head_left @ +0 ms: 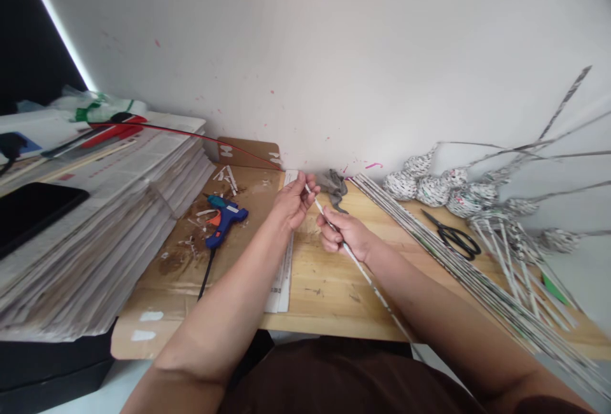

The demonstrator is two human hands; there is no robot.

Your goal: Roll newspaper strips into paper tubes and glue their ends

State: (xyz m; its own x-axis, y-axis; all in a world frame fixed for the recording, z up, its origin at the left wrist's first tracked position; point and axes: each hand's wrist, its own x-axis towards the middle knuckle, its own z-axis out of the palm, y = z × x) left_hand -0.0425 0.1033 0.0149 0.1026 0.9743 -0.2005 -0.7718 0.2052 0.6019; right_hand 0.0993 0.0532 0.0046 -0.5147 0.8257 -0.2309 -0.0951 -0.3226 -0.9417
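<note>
Over the wooden tabletop point(324, 290), mid-frame, the left hand point(287, 203) seemingly pinches a rolled-paper tube point(370, 282) near its upper end, the right hand point(351, 233) curled closed around it lower; any turn needs light pressure.

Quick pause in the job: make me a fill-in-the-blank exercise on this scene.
The left hand and right hand share one thin paper rod, its far end at the ____ hand.
The glue gun on the cardboard has a ____ body.
The scissors lie to the ____ of the long rod bundle.

Missing words: left; blue; right
</note>
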